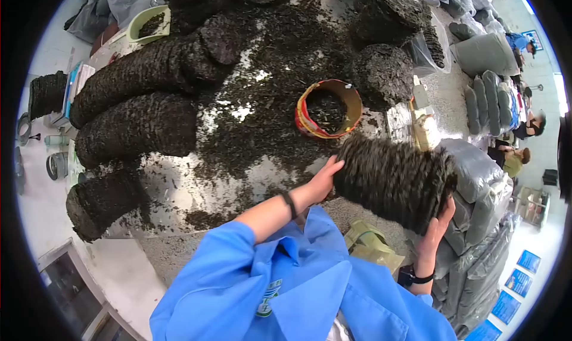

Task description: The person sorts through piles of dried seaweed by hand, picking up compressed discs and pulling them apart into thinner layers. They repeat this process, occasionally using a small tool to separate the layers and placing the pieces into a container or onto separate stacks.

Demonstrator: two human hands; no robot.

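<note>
Between my two hands, a long stack of dark, round dried seaweed cakes is held sideways over the table's near right edge. My left hand presses on its left end, with the thumb showing on top and the other fingers partly hidden. At the opposite end, my right hand supports the stack from the lower right. The cakes' edges look slightly blurred. Just beyond the stack stands a round red and yellow tub with dark scraps inside. Loose seaweed flakes cover much of the table around it.
Long rows of seaweed cakes lie along the table's left side. More piles stand at the far right. A pale green scoop sits at the back left. Bulging grey bags are heaped to my right. Other people are in the background.
</note>
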